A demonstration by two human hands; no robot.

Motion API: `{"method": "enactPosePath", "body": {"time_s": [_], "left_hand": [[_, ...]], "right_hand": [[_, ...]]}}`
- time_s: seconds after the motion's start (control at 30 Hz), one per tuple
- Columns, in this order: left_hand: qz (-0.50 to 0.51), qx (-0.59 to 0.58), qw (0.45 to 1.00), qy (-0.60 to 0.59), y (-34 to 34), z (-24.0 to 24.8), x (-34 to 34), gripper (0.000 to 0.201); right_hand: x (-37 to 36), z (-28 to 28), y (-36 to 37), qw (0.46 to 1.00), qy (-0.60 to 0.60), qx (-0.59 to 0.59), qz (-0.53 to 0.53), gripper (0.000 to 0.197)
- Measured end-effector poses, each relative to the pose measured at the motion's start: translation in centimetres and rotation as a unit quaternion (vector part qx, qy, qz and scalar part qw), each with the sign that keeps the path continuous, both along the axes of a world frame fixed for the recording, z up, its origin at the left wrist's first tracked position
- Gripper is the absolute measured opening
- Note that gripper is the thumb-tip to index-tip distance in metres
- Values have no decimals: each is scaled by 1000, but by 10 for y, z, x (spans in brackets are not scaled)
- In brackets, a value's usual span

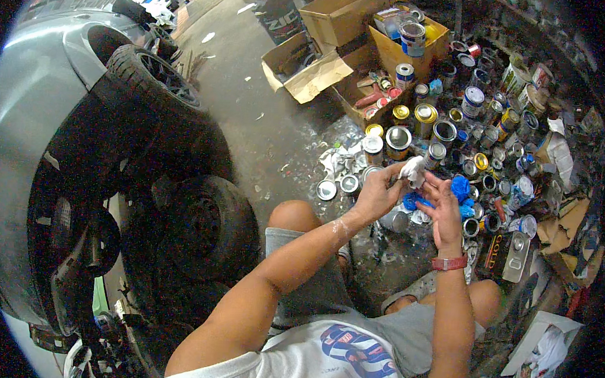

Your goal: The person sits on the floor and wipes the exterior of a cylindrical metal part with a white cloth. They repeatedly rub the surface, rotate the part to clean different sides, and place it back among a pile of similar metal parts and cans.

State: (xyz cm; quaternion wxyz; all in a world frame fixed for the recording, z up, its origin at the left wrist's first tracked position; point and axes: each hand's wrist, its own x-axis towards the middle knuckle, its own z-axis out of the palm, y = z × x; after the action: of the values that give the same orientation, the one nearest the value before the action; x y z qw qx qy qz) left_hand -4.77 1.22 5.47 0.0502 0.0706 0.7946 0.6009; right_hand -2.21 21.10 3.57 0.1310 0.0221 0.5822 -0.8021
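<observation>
Out in front of me, my left hand (382,191) pinches a crumpled white rag or wad of paper (413,169) between thumb and fingers. Beside it, my right hand (443,211), with a red watch (449,263) on the wrist, has its fingers spread and palm turned up. Its fingertips come close to the white wad; whether they touch it I cannot tell. Behind the fingers lies a crumpled blue piece (409,201), partly hidden. Another blue crumpled piece (460,188) sits just past the right hand among many paint cans (445,132).
Cardboard boxes (342,16) stand at the far side, one holding cans. White scraps (341,162) litter the floor left of the cans. To the left are a grey car (30,106) and loose wheels (208,218). A flat metal can (516,257) lies at right.
</observation>
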Motion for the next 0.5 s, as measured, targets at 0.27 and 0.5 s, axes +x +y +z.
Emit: {"method": "enactPosePath", "body": {"time_s": [0.27, 0.5], "left_hand": [[-128, -218, 935, 250, 5, -16, 5, 64], [-93, -242, 935, 243, -1, -21, -4, 45]], "right_hand": [[0, -41, -9, 939, 156, 302, 51, 97], [-3, -1, 5, 910, 144, 373, 113, 88]]}}
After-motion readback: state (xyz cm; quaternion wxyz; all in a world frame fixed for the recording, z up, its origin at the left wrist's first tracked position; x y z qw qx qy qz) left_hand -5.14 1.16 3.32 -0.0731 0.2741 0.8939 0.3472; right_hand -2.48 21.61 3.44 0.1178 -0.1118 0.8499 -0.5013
